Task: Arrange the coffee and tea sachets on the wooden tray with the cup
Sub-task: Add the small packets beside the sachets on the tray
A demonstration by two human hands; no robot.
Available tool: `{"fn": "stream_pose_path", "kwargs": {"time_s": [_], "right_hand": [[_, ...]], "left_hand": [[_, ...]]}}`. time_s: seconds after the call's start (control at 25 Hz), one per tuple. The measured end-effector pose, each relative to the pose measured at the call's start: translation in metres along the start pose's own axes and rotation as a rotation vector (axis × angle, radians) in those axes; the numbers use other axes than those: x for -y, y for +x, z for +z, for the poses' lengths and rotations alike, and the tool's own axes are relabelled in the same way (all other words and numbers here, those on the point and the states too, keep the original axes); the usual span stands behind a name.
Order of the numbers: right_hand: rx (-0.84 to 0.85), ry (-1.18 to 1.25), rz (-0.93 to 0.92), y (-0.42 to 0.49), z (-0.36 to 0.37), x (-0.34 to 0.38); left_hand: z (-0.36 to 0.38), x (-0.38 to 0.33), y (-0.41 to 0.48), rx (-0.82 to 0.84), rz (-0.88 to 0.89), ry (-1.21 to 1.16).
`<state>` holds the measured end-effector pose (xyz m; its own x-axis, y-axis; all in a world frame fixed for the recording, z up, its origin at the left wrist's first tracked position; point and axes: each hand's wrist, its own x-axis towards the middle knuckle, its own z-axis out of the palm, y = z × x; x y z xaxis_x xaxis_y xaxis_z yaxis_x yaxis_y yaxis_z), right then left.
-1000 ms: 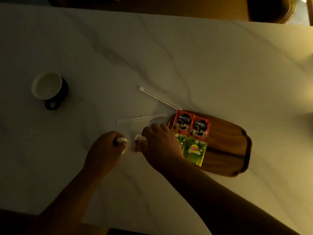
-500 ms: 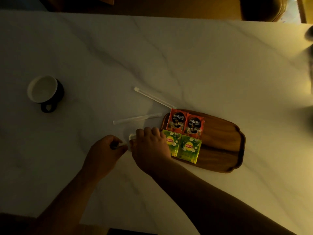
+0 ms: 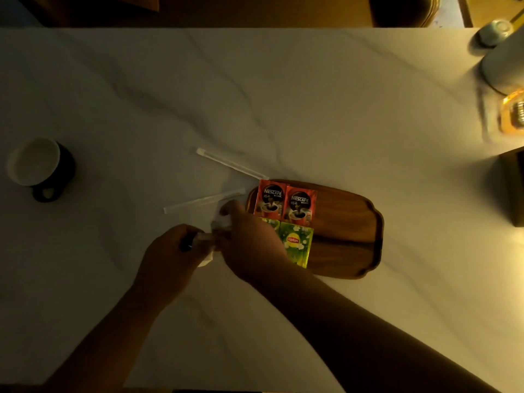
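A wooden tray lies on the white marble table. At its left end lie two red Nescafe coffee sachets side by side and, below them, two green Lipton tea sachets, the left one mostly hidden by my right hand. Just left of the tray, my right hand pinches a small white sachet. My left hand grips another small white packet beside it. A black cup with a white inside stands far left.
Two long white paper-wrapped sticks lie on the table just left of the tray. At the far right edge stand a white kettle-like vessel, a glowing amber object and a dark box.
Both hands stayed just left of the tray and drew closer together; small white packets now show between their fingers. The sachets on the tray have not moved.
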<state>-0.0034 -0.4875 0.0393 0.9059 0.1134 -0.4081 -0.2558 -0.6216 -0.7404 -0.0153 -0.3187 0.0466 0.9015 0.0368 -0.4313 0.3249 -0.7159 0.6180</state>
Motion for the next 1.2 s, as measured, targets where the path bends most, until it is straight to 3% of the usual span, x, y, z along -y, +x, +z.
{"fn": "stream_pose_path", "kwargs": {"time_s": [0.28, 0.48, 0.6, 0.72, 0.88, 0.96, 1.08, 1.2], "right_hand": [[-0.270, 0.277, 0.340, -0.027, -0.114, -0.085], [-0.254, 0.340, 0.444, -0.015, -0.136, -0.114], [-0.309, 0.006, 0.359, -0.012, -0.131, -0.119], [-0.444, -0.364, 0.134, -0.023, -0.126, -0.128], [-0.245, -0.563, -0.038, -0.038, -0.117, -0.138], [-0.269, -0.561, -0.063, -0.043, -0.116, -0.136], [-0.401, -0.246, 0.017, -0.047, -0.118, -0.124], [-0.048, 0.568, 0.383, -0.050, -0.116, -0.108]], "left_hand": [[0.046, -0.057, -0.012, 0.136, 0.090, -0.170], [0.073, -0.083, -0.006, 0.201, 0.111, -0.218], [0.075, -0.089, -0.002, 0.234, 0.121, -0.233], [0.074, -0.090, 0.000, 0.221, 0.114, -0.203], [0.073, -0.086, 0.001, 0.206, 0.120, -0.169], [0.075, -0.086, 0.000, 0.173, 0.145, -0.143], [0.079, -0.093, -0.003, 0.096, 0.291, -0.046], [0.082, -0.104, -0.010, 0.123, 0.517, 0.003]]}}
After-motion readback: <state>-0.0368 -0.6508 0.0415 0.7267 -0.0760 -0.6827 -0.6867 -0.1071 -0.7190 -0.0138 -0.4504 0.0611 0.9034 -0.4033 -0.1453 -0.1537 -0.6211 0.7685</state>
